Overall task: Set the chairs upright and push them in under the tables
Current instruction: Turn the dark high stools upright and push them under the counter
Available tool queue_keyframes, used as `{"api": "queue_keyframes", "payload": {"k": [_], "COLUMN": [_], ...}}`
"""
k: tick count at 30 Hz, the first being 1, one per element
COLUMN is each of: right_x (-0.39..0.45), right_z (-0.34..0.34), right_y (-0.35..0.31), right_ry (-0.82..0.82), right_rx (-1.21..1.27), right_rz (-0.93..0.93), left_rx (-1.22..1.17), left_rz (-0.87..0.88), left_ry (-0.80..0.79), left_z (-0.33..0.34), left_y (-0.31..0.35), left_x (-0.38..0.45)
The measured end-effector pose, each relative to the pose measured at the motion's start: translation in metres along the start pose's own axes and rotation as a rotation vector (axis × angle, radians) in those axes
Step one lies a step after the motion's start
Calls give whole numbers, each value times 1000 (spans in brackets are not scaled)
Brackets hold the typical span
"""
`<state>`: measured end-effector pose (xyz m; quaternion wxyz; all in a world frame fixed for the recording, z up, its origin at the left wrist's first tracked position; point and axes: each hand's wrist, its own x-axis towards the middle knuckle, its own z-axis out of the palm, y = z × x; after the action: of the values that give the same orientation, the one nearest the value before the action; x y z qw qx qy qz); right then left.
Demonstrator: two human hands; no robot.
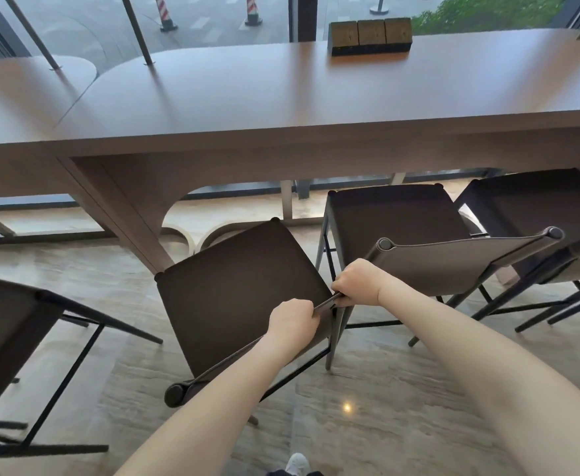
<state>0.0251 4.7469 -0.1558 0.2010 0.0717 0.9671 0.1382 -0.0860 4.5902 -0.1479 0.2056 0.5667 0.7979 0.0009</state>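
Observation:
A dark brown chair [233, 290] with black metal legs stands in front of me, turned at an angle, its front corner just below the edge of the long brown table [281, 108]. Both hands hold the top edge of its backrest: my left hand [292, 324] grips the middle of that edge and my right hand [357, 283] grips its right end. A second chair [405, 225] stands upright to the right, its seat partly under the table.
A third chair [535, 201] sits at the far right and another [10, 324] at the left. The table's slanted leg [123, 214] comes down just left of the held chair. Wooden blocks [371, 37] rest on the tabletop. Marble floor lies below.

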Motion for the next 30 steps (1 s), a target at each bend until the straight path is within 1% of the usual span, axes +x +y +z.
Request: {"api": "queue_keyframes", "payload": {"k": [3,7,9,12,17,20,30], "right_x": [-1,2,7,22,49,60,83], "right_z": [-1,-18,-35,-65,-113,-127,-119], "right_y": [-2,-15,-34,-79,-150,-178,-218], "right_ry": [-15,-121,-76,58,105,73,-88], "right_rx": [37,87,79,202,402,457,402], "right_rz": [33,94,64,-14,-156,-176,-89], "left_rx": [-11,-7,15,41,61,39,-8], "left_rz": [8,6,-23,-82,-170,-193,-195], "left_ry": [35,110,138,139,106,96,-21], "left_z": [-4,-11,-16,-21,-17,-14,3], "left_y": [-11,-53,-78,-110,-139,-146,-154], "left_x": [-16,-54,-74,-102,-135,-147,-140]}}
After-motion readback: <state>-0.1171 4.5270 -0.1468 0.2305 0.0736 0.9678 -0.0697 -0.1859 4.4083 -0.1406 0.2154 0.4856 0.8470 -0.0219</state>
